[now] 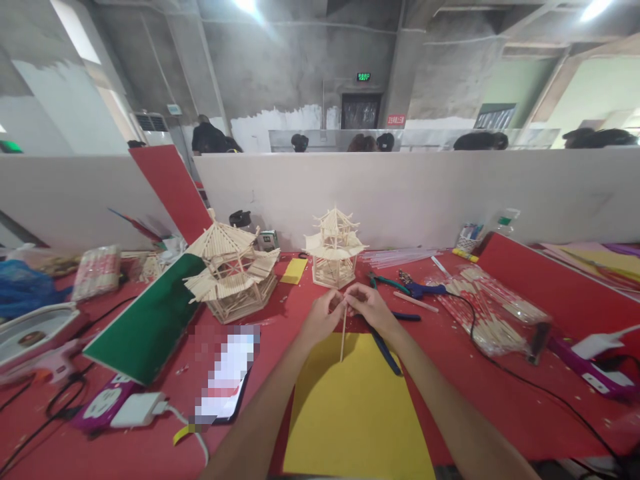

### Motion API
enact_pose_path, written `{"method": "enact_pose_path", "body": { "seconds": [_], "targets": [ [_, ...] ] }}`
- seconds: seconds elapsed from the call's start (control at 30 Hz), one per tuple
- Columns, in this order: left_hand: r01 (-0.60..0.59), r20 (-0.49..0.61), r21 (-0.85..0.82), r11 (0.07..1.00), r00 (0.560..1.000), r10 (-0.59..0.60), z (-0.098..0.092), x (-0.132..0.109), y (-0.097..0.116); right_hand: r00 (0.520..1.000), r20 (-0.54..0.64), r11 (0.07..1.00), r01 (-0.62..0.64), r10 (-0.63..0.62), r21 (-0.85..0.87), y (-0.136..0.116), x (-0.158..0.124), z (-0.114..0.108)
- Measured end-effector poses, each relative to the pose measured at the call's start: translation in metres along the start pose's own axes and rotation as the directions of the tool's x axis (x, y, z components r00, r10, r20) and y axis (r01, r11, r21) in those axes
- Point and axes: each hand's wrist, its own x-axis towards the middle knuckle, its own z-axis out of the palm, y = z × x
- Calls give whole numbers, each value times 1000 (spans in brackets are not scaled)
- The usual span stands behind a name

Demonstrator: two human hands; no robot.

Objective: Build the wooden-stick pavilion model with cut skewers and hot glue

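My left hand [324,316] and my right hand [373,311] meet in the middle, fingertips pinched together on the upper end of a thin wooden stick [343,339]. Its lower part hangs down over a yellow board [357,413]. What the fingertips cover at the top end is hidden. Just beyond my hands stands a small pagoda model [336,251] built of wooden sticks. Dark-blue-handled pliers [386,352] lie beside and partly under my right hand. To the left, a larger stick pavilion model [234,277] stands somewhat tilted.
On the right are a blue glue gun [423,289] with its cable and bagged wooden sticks [493,313]. A phone [227,377], a green board [150,323] and a purple power strip [103,403] lie left. A white partition [400,193] runs behind the red table.
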Motion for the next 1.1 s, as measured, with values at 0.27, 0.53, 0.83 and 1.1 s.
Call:
{"method": "enact_pose_path", "body": {
  "seconds": [0.27, 0.53, 0.83, 1.1],
  "targets": [
    [11, 5, -92, 996, 1000, -11, 1, 3, -9, 1000, 16, 1000, 5, -5, 9, 1, 0, -1],
    [27, -9, -108, 994, 1000, -28, -1, 3, -7, 1000, 5, 1000, 30, -30, -7, 3, 1, 0],
    [-41, -13, 46, 998, 999, 41, -4, -1, 0, 999, 16, 999, 49, -49, -13, 0, 0, -1],
    [-29, -11, 62, 998, 999, 30, -7, -3, 7, 998, 30, 998, 57, -56, -19, -5, -1, 0]
  ]
}}
